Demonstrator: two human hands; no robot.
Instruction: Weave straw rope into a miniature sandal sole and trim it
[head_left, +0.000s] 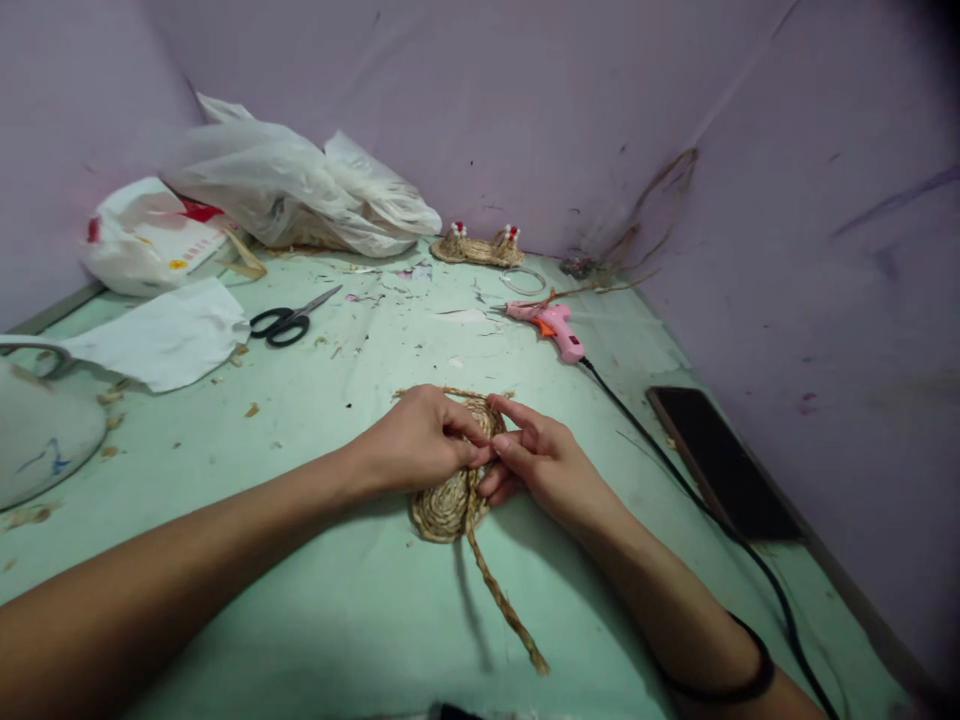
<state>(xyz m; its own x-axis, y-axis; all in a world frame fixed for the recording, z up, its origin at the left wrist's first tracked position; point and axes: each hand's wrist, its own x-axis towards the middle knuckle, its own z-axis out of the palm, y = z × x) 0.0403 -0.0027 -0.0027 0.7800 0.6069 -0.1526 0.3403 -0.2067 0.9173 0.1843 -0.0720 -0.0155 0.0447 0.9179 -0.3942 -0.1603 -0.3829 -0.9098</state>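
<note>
In the head view, the coiled woven piece (442,512) lies on the green tabletop (360,610), directly under the fingers, its long axis running away from the person and leaning slightly right at the far end. Neither hand is clearly nearer: the left hand (420,440) comes in over its left side, the right hand (544,455) over its right. Both are palm inward, wrists angled toward each other, with thumbs and forefingers bent in above its middle. The left fingertips are drawn together against the right ones, at the upper end of a braided cord (499,592) that trails from the piece toward the person; whether either hand grips it cannot be told. Beyond the piece, to its right, lies a pink glue gun (555,325); beyond it, to its left, scissors (289,325).
</note>
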